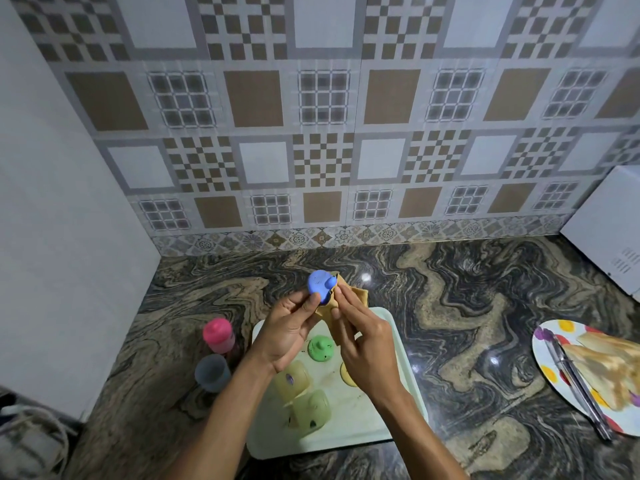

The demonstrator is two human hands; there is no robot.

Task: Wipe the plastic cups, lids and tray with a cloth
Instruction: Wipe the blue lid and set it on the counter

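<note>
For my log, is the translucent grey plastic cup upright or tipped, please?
Upright: the translucent grey plastic cup stands on the marbled counter.

A swirled stone counter [450, 306] was backed by a patterned tiled wall [322, 133] and flanked by a white panel [52, 237] and a white appliance [609, 230].

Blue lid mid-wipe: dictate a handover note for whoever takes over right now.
Left hand pinches the blue lid; right hand holds the tan cloth against it.
On the white tray: green lid, yellow lid half hidden by the right hand, yellowish cup and greenish cup lying on their sides.
On the counter left of the tray: pink cup, grey cup, possibly done.
Left: the tray's items, then the speckled tray.
</note>
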